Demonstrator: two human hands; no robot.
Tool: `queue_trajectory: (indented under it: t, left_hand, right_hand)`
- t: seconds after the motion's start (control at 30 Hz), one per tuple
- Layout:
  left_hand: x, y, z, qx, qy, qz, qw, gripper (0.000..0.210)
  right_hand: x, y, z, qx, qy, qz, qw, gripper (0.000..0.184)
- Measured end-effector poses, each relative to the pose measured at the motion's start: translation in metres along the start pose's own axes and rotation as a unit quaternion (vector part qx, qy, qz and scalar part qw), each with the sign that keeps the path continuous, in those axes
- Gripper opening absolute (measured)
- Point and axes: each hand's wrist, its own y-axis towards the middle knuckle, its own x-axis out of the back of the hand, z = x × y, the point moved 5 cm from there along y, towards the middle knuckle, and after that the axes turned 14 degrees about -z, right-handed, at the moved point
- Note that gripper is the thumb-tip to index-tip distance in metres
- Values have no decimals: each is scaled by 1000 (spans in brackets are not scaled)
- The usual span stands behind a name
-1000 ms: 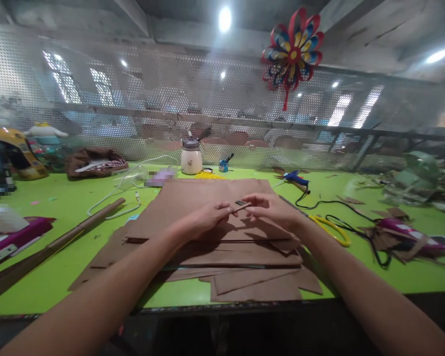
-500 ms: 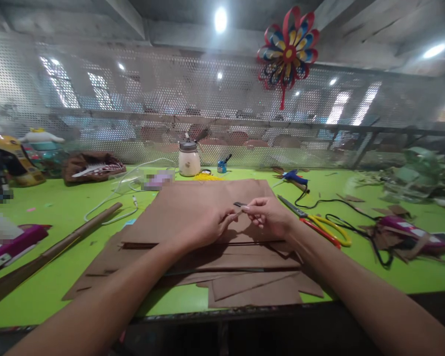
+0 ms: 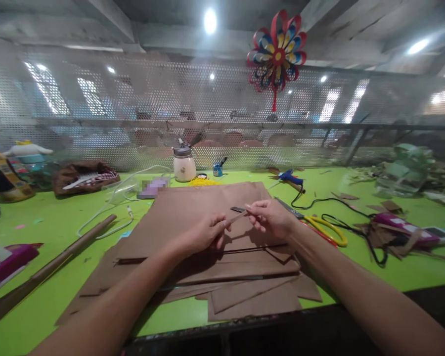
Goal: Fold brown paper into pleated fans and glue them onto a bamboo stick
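A narrow strip of brown paper (image 3: 238,217) stretches between my two hands above the stacked sheets of brown paper (image 3: 185,207). My left hand (image 3: 209,232) pinches its lower left end between thumb and fingers. At the other end, the fingertips of my right hand (image 3: 271,216) are closed on the strip. A small dark flat piece (image 3: 238,209) shows just behind the strip, close to my right fingertips; whether I hold it or it lies on the paper, I cannot tell. Scissors (image 3: 324,230) with yellow and red handles lie right of the stack, partly behind my right forearm.
On the green table (image 3: 185,306) stand a white jar (image 3: 184,168) and a blue bottle (image 3: 217,169) at the back. A blue glue gun (image 3: 291,176) trails a black cable rightward. A rolled brown paper tube (image 3: 74,252) lies left. Paper scraps (image 3: 381,235) surround a purple device (image 3: 400,227).
My hands have drawn slightly apart, so more of the paper strip shows between them. The left hand has shifted a little left and down. The whole view has turned slightly.
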Motion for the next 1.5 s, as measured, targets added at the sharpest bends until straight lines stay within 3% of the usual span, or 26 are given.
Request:
queue_trajectory:
  t: [0.1,0.23,0.37,0.47,0.7,0.9,1.2,1.5]
  left_hand:
    - [1,-2,-3,16,-26,-5,1000,34]
    - [1,-3,0,53,-146,20,988,31]
    - [0,-3,2,80,-251,47,963,25]
    - [-3,-5,1,84,-291,69,951,22]
    - [-17,-10,-5,97,-307,115,940,33]
    - [-15,-7,-3,79,-264,56,960,37]
    - [-12,-7,1,95,-241,45,965,39]
    - [-10,-5,-1,98,-249,6,963,33]
  right_hand:
    - [-1,-2,2,0,6,-13,1000,31]
    - [-2,-5,12,16,45,-6,999,30]
    - [-5,-12,24,40,110,37,992,35]
    - [-14,-17,23,41,96,77,992,38]
    - [-24,-17,13,99,65,67,991,24]
    - [-22,-16,9,92,15,61,994,30]
    - [-20,-12,-2,31,11,58,998,31]
    - [-18,-8,-3,29,2,33,999,33]
